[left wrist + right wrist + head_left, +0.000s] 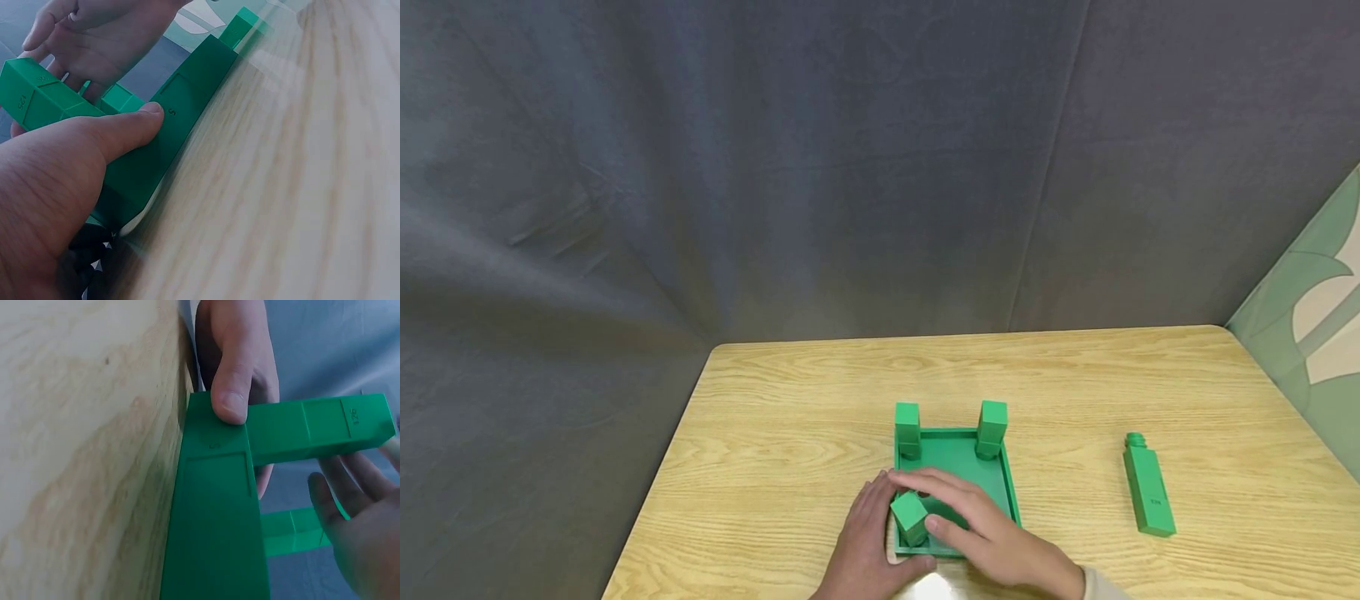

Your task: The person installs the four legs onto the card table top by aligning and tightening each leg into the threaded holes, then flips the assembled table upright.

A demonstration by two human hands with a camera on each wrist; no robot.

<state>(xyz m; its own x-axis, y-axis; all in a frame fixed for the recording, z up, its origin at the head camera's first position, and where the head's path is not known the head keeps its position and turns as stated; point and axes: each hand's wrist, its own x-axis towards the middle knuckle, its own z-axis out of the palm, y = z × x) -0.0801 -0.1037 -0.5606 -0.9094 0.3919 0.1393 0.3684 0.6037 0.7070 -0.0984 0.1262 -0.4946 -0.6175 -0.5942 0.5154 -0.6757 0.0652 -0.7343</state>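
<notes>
My left hand (868, 533) grips the near left corner of a shallow green square tray (1011, 493), its thumb (140, 123) flat against the outer wall. A square green post (909, 510) stands up from that corner, its top turned askew to the tray's sides. My right hand (981, 529) holds this post near its top, thumb at the right side and fingers passing behind it. Those fingertips come right up to the left hand's fingers. In the right wrist view, the post (300, 428) shows small raised marks. Its foot is mostly hidden by my hands.
Two similar posts, one left (907, 427) and one right (992, 425), rise from the tray's far corners. Another green post (1148, 490) with a threaded end lies on the wooden table (790, 417) at the right. Dark cloth (865, 167) hangs behind the table's back edge.
</notes>
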